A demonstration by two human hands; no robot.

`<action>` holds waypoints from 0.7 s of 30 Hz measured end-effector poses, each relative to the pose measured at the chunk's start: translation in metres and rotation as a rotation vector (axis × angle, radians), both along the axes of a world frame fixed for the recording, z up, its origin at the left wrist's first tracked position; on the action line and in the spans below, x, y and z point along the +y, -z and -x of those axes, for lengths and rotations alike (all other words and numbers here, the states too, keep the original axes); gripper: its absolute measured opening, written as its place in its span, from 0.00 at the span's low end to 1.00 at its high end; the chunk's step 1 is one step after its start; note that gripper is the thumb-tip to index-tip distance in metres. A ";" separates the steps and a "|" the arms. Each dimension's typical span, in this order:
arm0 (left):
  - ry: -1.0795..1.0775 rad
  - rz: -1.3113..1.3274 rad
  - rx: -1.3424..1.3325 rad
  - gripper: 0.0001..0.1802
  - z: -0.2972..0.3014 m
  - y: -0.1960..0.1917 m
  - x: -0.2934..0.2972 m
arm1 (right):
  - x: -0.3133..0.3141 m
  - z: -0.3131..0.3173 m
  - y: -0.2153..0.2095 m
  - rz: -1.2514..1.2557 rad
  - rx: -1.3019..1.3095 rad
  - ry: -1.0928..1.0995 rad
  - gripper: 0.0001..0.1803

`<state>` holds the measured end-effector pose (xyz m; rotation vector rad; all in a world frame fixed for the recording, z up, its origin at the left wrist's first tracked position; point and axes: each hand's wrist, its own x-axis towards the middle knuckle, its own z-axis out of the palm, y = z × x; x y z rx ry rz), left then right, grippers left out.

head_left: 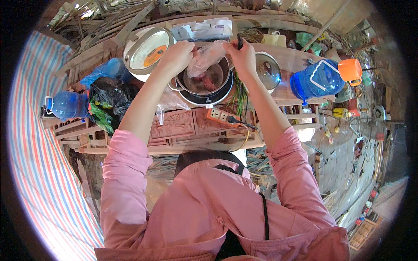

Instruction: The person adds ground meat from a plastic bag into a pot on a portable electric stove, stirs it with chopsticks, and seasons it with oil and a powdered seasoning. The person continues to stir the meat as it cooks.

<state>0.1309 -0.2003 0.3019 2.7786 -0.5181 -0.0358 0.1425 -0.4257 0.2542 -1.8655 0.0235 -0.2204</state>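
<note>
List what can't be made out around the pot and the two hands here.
Head view:
- Plastic bag: contents blurred behind crinkled film.
- Pot: the reddish pieces inside are too small to identify, and the bag covers part of them.
- Dark thing in the right hand: mostly hidden by the fingers.
- Left hand: fingertips hidden by the bag.
- Glass lid: partly behind the right forearm.

Shiny metal pot [221, 82], seemingly thin plastic bag [207, 56]

Steel pot [204, 82] mouth half covered by clear plastic bag [207, 55]; rice cooker [146, 51] crowds its left, glass lid [267, 70] its right; near side open.
</note>
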 end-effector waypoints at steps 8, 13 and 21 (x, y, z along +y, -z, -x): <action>-0.162 0.112 0.125 0.10 0.008 0.006 0.021 | -0.005 0.001 -0.011 -0.239 0.156 -0.086 0.11; -0.232 0.229 0.134 0.10 0.015 0.018 0.027 | -0.001 -0.008 -0.013 -0.154 0.061 -0.109 0.11; -0.259 0.286 0.169 0.12 0.016 0.028 0.033 | 0.008 -0.007 -0.001 0.054 0.006 -0.157 0.12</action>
